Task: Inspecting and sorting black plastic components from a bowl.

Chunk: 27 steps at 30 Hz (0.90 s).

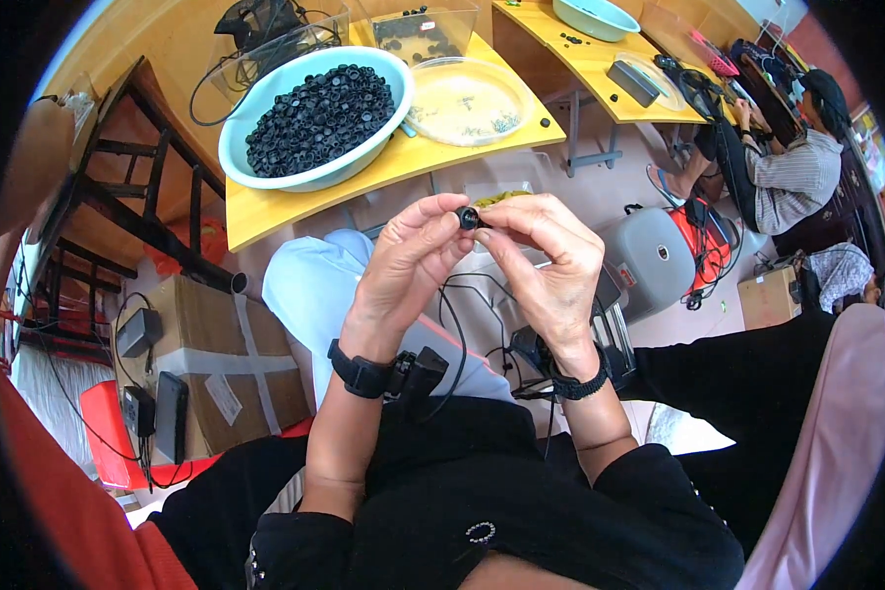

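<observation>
Has a taped cardboard box [211, 344] at left, then a pale green bowl [234, 149] of black caps [319, 118] on the yellow desk [275, 211]. With the left hand [403, 261], pinches a small black cap [468, 217] between thumb and fingers — held up in the air, short of the desk. Has a round tray [442, 81] of tiny parts [504, 124] beyond. With the right hand [552, 258], clamps the same cap from its right side. Farther right, has a grey case [649, 261] and a seated person [796, 182].
</observation>
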Tool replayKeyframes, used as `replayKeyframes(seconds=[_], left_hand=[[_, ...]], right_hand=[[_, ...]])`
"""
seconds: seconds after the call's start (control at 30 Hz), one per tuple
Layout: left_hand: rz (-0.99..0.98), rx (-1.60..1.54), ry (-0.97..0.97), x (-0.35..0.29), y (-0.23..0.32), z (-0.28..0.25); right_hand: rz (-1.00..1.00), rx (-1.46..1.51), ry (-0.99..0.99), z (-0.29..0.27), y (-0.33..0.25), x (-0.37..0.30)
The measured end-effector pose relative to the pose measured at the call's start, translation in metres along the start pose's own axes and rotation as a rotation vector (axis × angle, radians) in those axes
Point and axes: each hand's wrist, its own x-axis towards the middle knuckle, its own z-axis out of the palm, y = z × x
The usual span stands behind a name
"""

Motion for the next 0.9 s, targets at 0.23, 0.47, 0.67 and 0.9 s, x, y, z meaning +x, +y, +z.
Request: replayKeyframes(seconds=[0.23,0.47,0.67,0.9], left_hand=[[0.032,0.057,0.025,0.0000,0.0018,-0.0020],[-0.014,-0.028,0.003,-0.0002,0.0034,-0.0043],[-0.022,-0.046,0.004,-0.0001,0.0043,-0.0046],[0.004,0.012,0.031,0.0004,0.0047,-0.0046]], right_hand=[[-0.031,-0.043,-0.017,0.0040,0.0004,0.0015],[0.011,0.014,-0.007,0.0054,0.0013,0.0031],[0.031,0.021,-0.012,0.0061,-0.0007,0.0043],[-0.007,-0.021,-0.025,0.0069,0.0012,0.0051]])
